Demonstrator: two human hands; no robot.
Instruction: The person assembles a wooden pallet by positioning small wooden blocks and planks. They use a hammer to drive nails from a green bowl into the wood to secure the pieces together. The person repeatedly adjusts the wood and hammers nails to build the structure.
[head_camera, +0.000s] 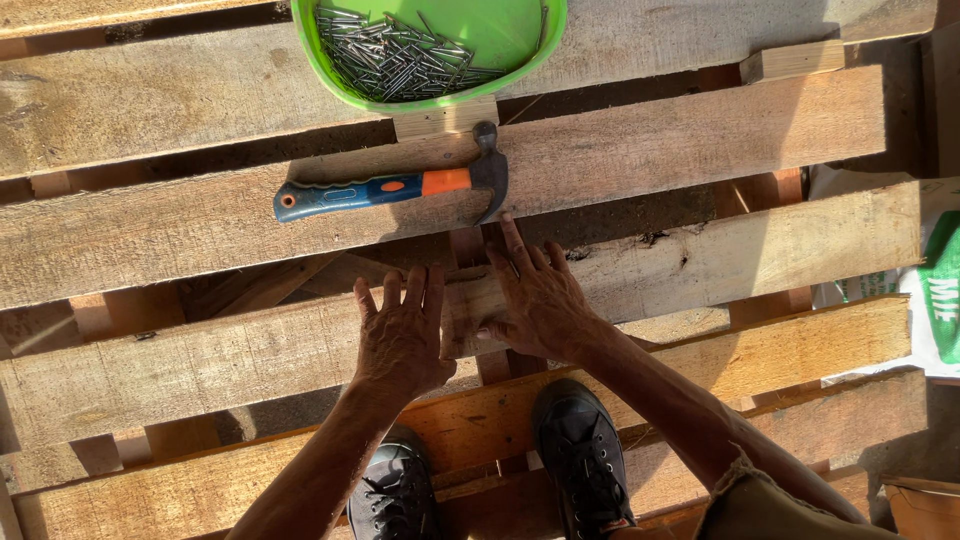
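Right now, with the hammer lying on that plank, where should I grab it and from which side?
Grip the hammer by its blue rubber handle, near the left end. It lies flat, handle pointing left and head right, so the left hand could probably reach it from above, clear of the green bowl of nails.

Both hands are lying flat on a pallet board (250, 355) — left hand (403, 335) beside right hand (540, 300) — with a hammer (395, 188) and green bowl (520, 40) of nails (395, 55) lying beyond.

Green bowl (520, 50), blue-and-orange hammer (400, 187), black shoes (585, 450)
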